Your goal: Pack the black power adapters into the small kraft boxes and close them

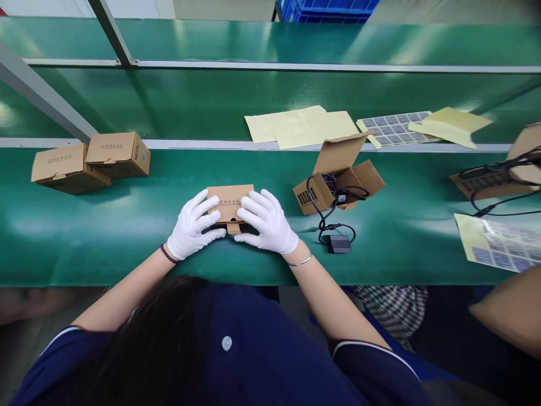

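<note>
One small carton [230, 208] sitting dead centre of my clock on the green counter [139, 242], so yeah, I've got my left hand [195, 225] at eight and right hand [267, 223] at four, both gloved and gripping it, fingers over the top. Two closed cartons [105, 156] sit together around ten. At three there's an open carton [315, 195] with black cable [337, 194] draped over it, adapter [338, 244] nearer four, yellowish sheets [315, 131] between one and two.

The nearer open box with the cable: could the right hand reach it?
Likely yes: the nearer open box sits to the right of the right hand, with no obstacle visible between. But that hand rests on another box, and the cable drapes over the front.
</note>
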The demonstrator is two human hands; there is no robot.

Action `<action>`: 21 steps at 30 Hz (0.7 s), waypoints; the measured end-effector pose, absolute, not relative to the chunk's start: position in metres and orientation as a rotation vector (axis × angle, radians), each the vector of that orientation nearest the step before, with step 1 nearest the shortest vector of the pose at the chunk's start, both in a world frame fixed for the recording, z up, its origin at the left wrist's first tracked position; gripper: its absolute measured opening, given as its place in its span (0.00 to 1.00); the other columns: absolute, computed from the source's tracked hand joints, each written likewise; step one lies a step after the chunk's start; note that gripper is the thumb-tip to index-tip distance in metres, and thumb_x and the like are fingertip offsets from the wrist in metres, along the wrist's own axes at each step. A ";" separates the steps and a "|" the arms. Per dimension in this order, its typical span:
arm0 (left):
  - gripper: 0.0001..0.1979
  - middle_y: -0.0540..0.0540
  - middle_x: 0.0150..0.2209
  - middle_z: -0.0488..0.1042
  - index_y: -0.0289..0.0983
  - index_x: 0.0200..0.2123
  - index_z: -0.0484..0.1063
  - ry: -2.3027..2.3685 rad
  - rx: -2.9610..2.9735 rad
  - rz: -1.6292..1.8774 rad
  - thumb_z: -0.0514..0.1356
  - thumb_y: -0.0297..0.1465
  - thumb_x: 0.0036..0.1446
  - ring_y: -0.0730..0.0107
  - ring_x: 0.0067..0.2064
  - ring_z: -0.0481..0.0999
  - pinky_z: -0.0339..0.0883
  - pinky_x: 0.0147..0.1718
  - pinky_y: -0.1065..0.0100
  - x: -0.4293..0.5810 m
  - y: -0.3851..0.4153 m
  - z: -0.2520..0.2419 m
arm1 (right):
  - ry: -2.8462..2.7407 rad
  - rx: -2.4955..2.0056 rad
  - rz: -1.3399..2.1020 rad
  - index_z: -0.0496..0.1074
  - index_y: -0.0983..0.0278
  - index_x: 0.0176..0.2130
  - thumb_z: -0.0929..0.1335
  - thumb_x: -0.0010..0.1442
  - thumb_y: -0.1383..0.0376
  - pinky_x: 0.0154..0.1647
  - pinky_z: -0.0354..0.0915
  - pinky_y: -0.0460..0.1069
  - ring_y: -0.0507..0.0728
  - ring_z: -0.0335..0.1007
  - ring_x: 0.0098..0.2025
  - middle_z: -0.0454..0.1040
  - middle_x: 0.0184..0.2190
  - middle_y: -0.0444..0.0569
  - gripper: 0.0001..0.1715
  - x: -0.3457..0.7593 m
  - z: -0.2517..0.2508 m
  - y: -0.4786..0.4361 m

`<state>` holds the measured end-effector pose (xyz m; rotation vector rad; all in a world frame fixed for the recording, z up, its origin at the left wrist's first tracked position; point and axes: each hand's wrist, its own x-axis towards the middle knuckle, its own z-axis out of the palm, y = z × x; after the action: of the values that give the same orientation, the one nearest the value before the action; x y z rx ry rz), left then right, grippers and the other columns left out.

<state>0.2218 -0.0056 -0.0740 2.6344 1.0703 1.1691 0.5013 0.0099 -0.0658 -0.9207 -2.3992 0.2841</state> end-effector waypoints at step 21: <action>0.38 0.41 0.67 0.69 0.55 0.69 0.53 0.992 2.582 1.239 0.68 0.42 0.63 0.53 0.73 0.62 0.64 0.67 0.37 0.229 -0.001 -0.073 | -2.137 -1.113 0.252 0.78 0.54 0.50 0.65 0.71 0.58 0.70 0.61 0.68 0.61 0.77 0.56 0.82 0.50 0.52 0.13 0.465 -0.076 -0.011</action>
<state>0.2285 -0.0010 -0.0735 2.5822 0.9922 1.2391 0.4650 -0.0113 -0.0757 -1.1134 -2.1366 0.2520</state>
